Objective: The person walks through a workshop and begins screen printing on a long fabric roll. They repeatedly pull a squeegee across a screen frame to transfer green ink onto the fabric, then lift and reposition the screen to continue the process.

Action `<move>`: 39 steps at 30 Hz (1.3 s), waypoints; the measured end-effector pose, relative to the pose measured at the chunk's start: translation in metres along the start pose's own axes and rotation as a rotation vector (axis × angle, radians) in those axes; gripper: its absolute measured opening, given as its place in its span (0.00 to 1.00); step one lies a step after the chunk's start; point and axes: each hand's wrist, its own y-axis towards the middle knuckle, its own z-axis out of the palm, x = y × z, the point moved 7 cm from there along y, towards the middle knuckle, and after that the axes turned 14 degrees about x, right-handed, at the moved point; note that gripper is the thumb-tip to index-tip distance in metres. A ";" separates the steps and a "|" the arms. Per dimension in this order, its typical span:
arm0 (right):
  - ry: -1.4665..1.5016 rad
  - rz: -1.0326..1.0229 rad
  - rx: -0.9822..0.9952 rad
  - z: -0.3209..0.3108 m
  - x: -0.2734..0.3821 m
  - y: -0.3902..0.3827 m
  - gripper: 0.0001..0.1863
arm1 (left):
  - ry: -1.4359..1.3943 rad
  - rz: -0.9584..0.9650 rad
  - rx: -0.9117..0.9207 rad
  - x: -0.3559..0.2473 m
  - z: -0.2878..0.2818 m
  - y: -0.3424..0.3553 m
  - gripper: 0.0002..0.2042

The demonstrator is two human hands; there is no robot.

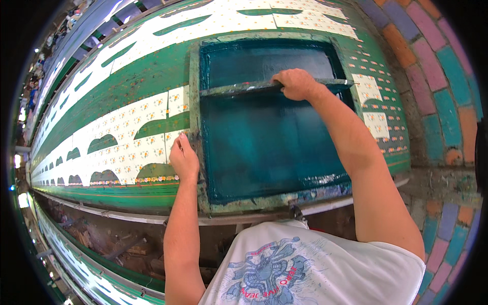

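My right hand (297, 84) is closed round the upper edge of a long squeegee (236, 88). The squeegee spans a screen-printing frame (195, 109) nearly side to side, in its far half. Dark teal ink (264, 137) covers the mesh inside the frame, with a wet shine near the front edge. My left hand (184, 157) is beside the frame's left rail, over white floral-print fabric pieces (127, 152). Its fingers are pressed together; whether anything is between them cannot be made out.
The frame lies on a long green printing table (134, 91), with more floral fabric (368, 89) to its right. A metal rail (325, 205) runs along the near edge. Another long table (96, 272) stands at lower left. Coloured paving (429, 56) lies to the right.
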 end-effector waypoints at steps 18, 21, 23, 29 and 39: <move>0.031 0.026 0.006 0.097 0.185 -0.251 0.20 | 0.069 0.034 0.032 0.005 0.000 0.005 0.30; 0.074 0.004 -0.056 0.100 0.192 -0.264 0.22 | 0.170 0.016 0.042 0.004 0.001 0.003 0.30; 0.112 -0.022 -0.083 0.103 0.196 -0.271 0.29 | 0.225 -0.020 0.042 0.004 0.000 0.000 0.32; 0.310 -0.126 -0.047 0.110 0.166 -0.286 0.30 | 0.321 -0.027 -0.031 -0.005 -0.002 -0.002 0.37; 0.500 0.121 -0.495 0.100 -0.084 -0.374 0.39 | 0.524 -0.137 -0.091 -0.017 0.001 -0.003 0.32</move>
